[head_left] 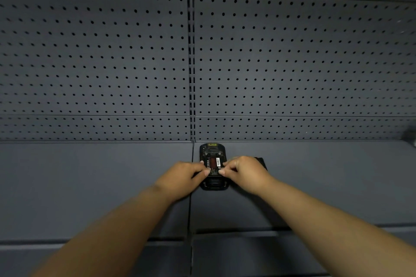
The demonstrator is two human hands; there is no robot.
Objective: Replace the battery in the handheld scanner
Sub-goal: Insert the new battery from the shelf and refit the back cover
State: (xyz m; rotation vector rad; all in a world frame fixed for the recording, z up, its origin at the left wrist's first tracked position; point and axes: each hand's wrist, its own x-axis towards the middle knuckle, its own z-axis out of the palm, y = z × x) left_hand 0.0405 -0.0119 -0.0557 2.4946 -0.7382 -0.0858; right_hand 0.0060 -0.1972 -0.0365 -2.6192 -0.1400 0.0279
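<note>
A black handheld scanner (212,149) lies face down on the grey shelf (90,186), its top end toward the back wall. A black battery (213,162) with a red and white label sits in its open back. My left hand (182,176) and my right hand (244,173) meet over the scanner's middle, thumbs and fingertips pinching at the battery's near edge. A flat black piece (262,161), perhaps the cover, lies just right of the scanner, mostly hidden behind my right hand.
A grey pegboard wall (112,63) rises right behind the scanner, with a slotted upright (191,74) in the middle. A seam (190,209) divides the shelf into two panels. The front edge (225,230) drops to a lower shelf. A blurred object (410,135) sits far right.
</note>
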